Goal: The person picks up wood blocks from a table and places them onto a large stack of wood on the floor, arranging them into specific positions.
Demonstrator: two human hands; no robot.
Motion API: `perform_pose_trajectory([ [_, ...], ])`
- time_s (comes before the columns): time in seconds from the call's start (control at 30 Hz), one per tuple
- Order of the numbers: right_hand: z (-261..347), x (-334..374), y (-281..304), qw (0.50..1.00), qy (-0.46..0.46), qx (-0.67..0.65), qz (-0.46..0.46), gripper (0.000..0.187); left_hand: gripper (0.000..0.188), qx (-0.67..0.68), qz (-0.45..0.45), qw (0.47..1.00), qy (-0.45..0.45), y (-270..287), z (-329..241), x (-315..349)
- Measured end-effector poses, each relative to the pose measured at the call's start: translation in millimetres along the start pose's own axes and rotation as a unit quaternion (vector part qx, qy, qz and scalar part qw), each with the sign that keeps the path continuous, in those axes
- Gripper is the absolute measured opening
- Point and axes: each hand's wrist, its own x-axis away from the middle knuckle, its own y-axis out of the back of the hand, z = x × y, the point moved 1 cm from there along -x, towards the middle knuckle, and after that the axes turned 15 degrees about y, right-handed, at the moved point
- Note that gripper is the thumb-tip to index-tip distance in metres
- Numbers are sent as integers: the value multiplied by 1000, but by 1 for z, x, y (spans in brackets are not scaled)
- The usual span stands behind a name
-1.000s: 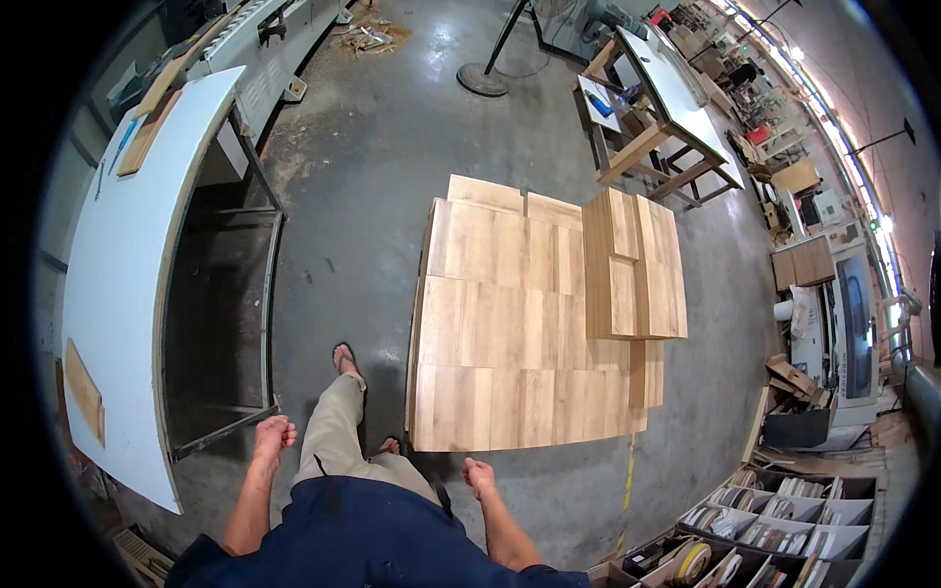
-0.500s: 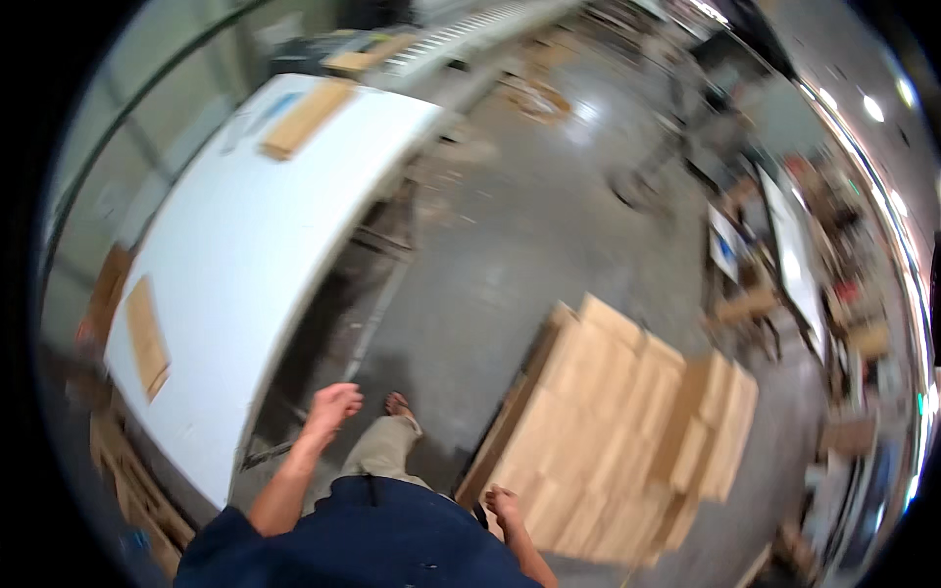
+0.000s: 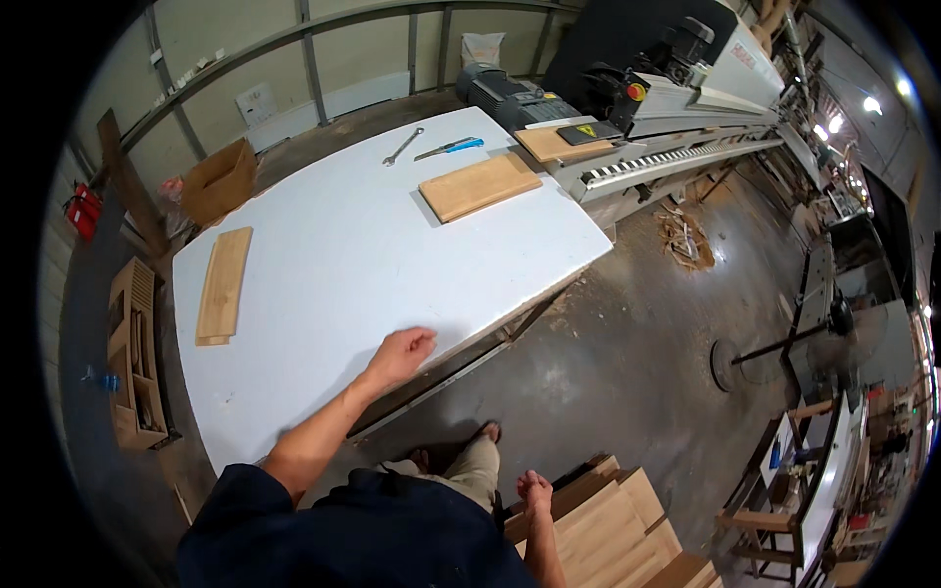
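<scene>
My left hand point(image 3: 400, 355) reaches out over the near edge of a large white table point(image 3: 353, 255), fingers loosely curled, holding nothing. My right hand point(image 3: 535, 489) hangs low by my side, just above a stack of light wooden boards point(image 3: 608, 529) on the floor, and is empty too. On the table lie a wide wooden board point(image 3: 478, 185) at the far side and a narrow wooden board point(image 3: 223, 285) at the left. A wrench point(image 3: 403, 145) and a blue-handled tool point(image 3: 449, 148) lie near the far edge.
A long woodworking machine point(image 3: 676, 108) runs along the far right. A cardboard box point(image 3: 218, 181) and a wooden rack point(image 3: 132, 353) stand left of the table. Wood scraps point(image 3: 686, 235) lie on the concrete floor. A fan stand point(image 3: 774, 348) and small tables are at the right.
My view has swung left from the board stack on the floor to the white table. My left hand has risen and come over the table's near edge.
</scene>
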Motion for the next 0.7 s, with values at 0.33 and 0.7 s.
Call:
perform_pose_trajectory([
  [0.33,222,-197,-102,929,347,75,107,19,43,-85,-412,894,155,65,-102,-264],
  [0.7,429,-363,-376,774,541,183,273,43,39,210,-295,921,142,43,-117,-310],
])
